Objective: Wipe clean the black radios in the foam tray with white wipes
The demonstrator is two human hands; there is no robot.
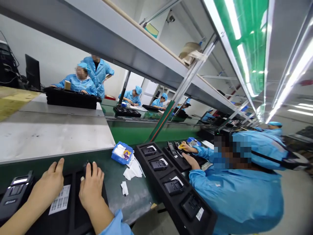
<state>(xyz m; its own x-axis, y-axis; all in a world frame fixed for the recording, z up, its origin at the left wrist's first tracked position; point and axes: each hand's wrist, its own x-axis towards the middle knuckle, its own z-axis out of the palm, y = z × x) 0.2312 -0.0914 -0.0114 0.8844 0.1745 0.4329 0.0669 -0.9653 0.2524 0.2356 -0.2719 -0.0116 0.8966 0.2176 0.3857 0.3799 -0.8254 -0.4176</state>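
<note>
My left hand [50,184] reaches over a black tray [72,199], fingers stretched toward the tray's far edge, with nothing visible in them. Under its wrist lies a white printed label sheet [60,199]. Left of that forearm is a black handheld device [16,195] with a small lit screen and light lettering. My right hand [91,187] curls over the tray's right compartment. A small dark piece [85,165] pokes out between its thumb and index finger; the rest of that object is hidden beneath the hand.
A blue bin [122,152] and white paper scraps [133,169] lie on the green bench. A long black tray [160,182] holds several black devices. Close on the right, a co-worker [234,192] in blue handles a device. A shelf beam [102,36] crosses overhead.
</note>
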